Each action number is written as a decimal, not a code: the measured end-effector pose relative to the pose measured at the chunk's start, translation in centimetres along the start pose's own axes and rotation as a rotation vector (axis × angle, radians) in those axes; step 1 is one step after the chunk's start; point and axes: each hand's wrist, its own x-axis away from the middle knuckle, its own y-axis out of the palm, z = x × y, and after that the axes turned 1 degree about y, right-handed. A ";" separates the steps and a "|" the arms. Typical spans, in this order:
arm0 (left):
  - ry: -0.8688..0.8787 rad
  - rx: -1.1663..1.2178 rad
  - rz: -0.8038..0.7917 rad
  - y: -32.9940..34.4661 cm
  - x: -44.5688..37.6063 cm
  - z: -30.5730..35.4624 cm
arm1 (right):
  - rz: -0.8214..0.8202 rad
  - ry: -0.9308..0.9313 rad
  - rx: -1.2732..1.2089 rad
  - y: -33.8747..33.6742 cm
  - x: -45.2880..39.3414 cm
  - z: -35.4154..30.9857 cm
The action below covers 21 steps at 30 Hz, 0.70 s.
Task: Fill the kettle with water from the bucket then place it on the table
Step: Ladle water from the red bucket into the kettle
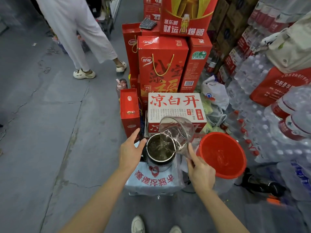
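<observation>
A steel kettle (159, 163) stands with its lid open on a plastic-wrapped pack of bottles (151, 184). My right hand (200, 172) grips a clear plastic jug (178, 132), tilted so that water streams into the kettle's mouth. My left hand (130, 151) rests against the kettle's left side at the raised lid, thumb and fingers around it. A red bucket (222, 155) with some water in it stands just right of the kettle.
A white carton (176, 108) and stacked red gift boxes (161, 64) rise behind the kettle. Packs of bottled water (269, 115) fill the right side. Someone in white trousers (79, 31) stands on the grey floor at the upper left. My shoes (138, 224) show below.
</observation>
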 end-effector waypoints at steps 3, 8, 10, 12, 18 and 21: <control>0.001 -0.011 0.002 0.0 0.1 0.0 | 0.048 -0.084 0.063 0.5 0.0 0.1; 0.006 0.020 -0.003 0.0 0.3 0.0 | 0.065 -0.191 0.184 1.0 0.0 -0.2; 0.007 0.024 0.001 0.0 0.3 0.0 | 0.067 -0.212 0.199 1.0 -0.2 -0.5; 0.005 0.025 0.006 0.0 0.4 0.0 | 0.062 -0.214 0.195 1.1 -0.3 -0.9; 0.035 0.008 0.007 0.0 0.7 0.1 | 0.080 -0.260 0.246 0.7 -0.4 -1.7; 0.038 0.013 0.006 0.1 0.6 0.1 | 0.052 -0.253 0.232 0.8 -0.1 -1.5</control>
